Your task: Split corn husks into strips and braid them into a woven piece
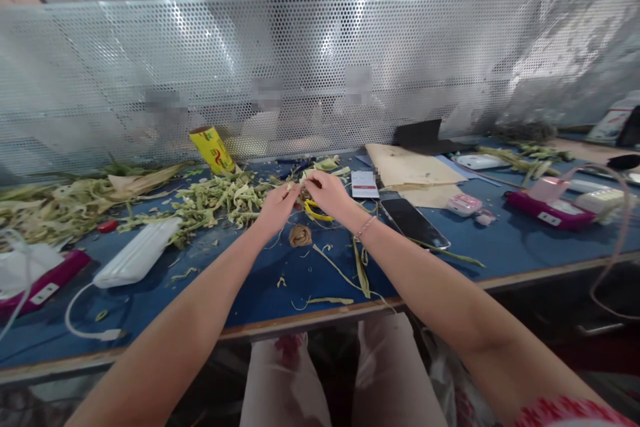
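Observation:
My left hand [280,205] and my right hand [327,190] meet over the middle of the blue table, fingertips pinched close together. A pale green husk strip [303,177] shows at the fingers; its lower part is hidden. Just below lies a small coil of brown twine [300,235]. Under my right hand is a yellow curved handle [319,212], partly covered. A heap of pale green husk scraps [225,197] spreads left of my left hand. Loose strips [361,270] lie nearer the table's front edge.
A yellow tube [214,150] leans near the perforated metal screen [310,47]. On the left are a white power bank [137,253] and a purple power strip [50,283]. To the right lie a phone [414,221], brown paper [413,167] and another purple power strip [547,212].

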Motion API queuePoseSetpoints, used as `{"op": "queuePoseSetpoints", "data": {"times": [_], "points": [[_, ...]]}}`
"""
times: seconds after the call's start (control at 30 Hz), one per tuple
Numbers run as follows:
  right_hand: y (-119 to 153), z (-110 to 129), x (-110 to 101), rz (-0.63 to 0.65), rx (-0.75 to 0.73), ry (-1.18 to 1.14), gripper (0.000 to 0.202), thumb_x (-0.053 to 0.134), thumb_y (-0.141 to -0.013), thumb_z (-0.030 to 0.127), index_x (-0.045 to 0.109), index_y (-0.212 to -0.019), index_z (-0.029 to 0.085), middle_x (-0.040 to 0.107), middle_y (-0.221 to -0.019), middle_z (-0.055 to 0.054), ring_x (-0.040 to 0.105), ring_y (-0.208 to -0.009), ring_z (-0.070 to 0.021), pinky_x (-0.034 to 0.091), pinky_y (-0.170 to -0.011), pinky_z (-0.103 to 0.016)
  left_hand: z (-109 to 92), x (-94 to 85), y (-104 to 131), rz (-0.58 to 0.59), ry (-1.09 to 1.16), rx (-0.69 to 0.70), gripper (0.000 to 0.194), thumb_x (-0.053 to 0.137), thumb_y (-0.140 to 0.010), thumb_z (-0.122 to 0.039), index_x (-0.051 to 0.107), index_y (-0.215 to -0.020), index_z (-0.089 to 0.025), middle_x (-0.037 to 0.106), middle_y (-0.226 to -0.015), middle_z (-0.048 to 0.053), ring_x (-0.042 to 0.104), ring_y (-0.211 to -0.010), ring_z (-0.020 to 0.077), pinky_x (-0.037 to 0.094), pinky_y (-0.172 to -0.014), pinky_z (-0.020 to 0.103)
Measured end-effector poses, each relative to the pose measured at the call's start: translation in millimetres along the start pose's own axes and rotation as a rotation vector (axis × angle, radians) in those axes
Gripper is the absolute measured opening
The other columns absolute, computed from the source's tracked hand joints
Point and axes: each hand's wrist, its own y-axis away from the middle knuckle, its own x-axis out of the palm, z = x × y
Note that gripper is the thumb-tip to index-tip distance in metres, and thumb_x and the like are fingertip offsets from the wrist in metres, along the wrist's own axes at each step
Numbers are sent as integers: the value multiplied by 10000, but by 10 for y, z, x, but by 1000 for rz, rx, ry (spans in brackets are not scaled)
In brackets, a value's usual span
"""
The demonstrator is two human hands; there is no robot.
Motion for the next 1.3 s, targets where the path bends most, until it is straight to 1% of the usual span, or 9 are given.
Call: {"op": "queuePoseSetpoints", "data": {"times": [0.17, 0.27, 0.43, 0.6, 0.7, 0.8, 1.0, 1.17, 1.3], "points": [[-64, -108, 69, 119, 198, -111, 341, 427, -785, 341, 416, -482, 185, 396, -453, 21, 385, -485, -105, 293, -514, -248, -22, -2, 24, -13, -112, 60, 280, 441, -771, -378, 414, -569, -186, 421, -547, -26, 443, -545, 112, 421, -557, 234], [-79, -149, 114, 137, 154, -248, 296, 447, -770, 353, 451, -532, 176, 371, -466, 42, 344, -477, -86, 271, -480, -228, -75, 2, 36, -1, -113, 67, 283, 463, -752, -388, 424, -560, -184, 434, -540, -24, 429, -550, 111, 416, -538, 224], [-56, -112, 97, 66, 89, -453, 212, 447, -769, 319, 599, -770, 171, 464, -584, 38, 339, -482, -67, 279, -470, -212, -52, 35, -5, 52, 225, -91, 291, 528, -692, -429, 472, -569, -172, 496, -550, -12, 476, -560, 112, 437, -551, 239], [-10, -10, 43, 116, 137, -640, 250, 541, -733, 387, 623, -826, 170, 351, -482, 66, 296, -435, -57, 245, -430, -208, -35, 44, -17, 37, 555, -287, 209, 566, -655, -348, 511, -587, -158, 527, -536, 11, 475, -506, 107, 399, -486, 236], [21, 54, 25, 210, 162, -765, 255, 585, -698, 419, 589, -734, 166, 397, -498, 65, 332, -432, -43, 257, -420, -195, -61, 34, -2, 56, 639, -302, 156, 542, -656, -307, 522, -619, -156, 532, -552, 12, 481, -518, 105, 392, -490, 230], [41, 92, 16, 259, 190, -818, 213, 623, -672, 367, 549, -662, 168, 452, -531, 63, 366, -437, -32, 311, -431, -182, -75, 25, 1, 56, 684, -322, 138, 514, -668, -281, 508, -600, -161, 521, -535, 3, 474, -512, 101, 383, -488, 228], [48, 104, -11, 316, 210, -998, 154, 631, -668, 296, 581, -720, 160, 562, -625, 29, 517, -558, -54, 452, -573, -205, -96, 13, -9, 49, 727, -310, 139, 504, -648, -187, 463, -518, -160, 446, -491, -26, 420, -480, 69, 343, -453, 194], [30, 82, -15, 296, 194, -932, 208, 686, -606, 304, 595, -723, 159, 578, -611, 24, 532, -570, -71, 474, -606, -241, -124, 7, -4, 10, 726, -334, 109, 509, -637, -183, 489, -533, -154, 463, -502, -23, 424, -475, 67, 344, -451, 197], [16, 74, -17, 251, 100, -710, 225, 687, -601, 306, 579, -737, 163, 567, -633, 24, 502, -520, -69, 443, -540, -240, -112, 12, -2, 35, 740, -323, 68, 503, -617, -161, 522, -553, -144, 494, -515, -7, 455, -493, 81, 362, -461, 209]]}}
